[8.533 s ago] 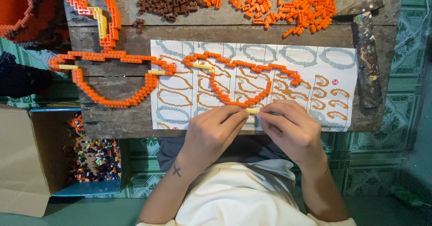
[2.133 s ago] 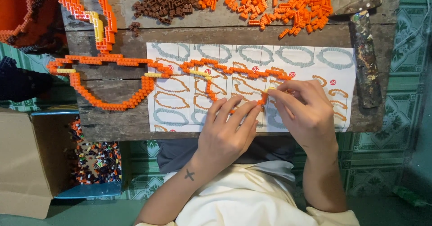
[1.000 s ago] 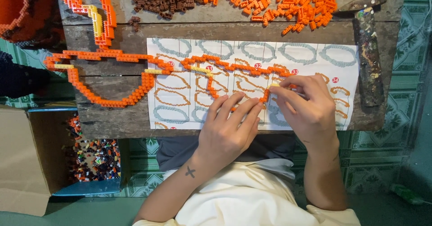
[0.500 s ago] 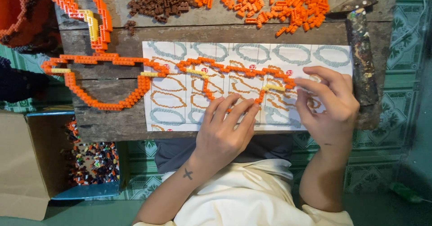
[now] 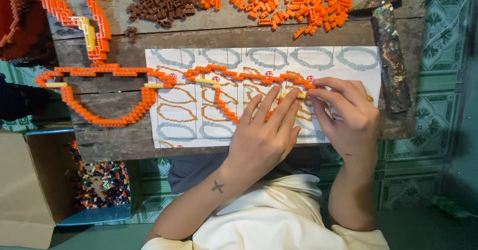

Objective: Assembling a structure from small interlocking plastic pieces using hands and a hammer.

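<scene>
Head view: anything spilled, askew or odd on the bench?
Little stands out. A few brown bricks lie strayed below the brown pile. Both hands, left hand and right hand, press the orange brick chain on the pattern sheet.

an orange brick chain (image 5: pixel 239 75) is being laid flat across the middle of the frame, over a white pattern sheet (image 5: pixel 358 61) printed with grey and orange loops. short yellow segments are being shown along it. its right end, near centre right, is being pinched at a yellow piece, and a branch is being run down towards the centre.
</scene>
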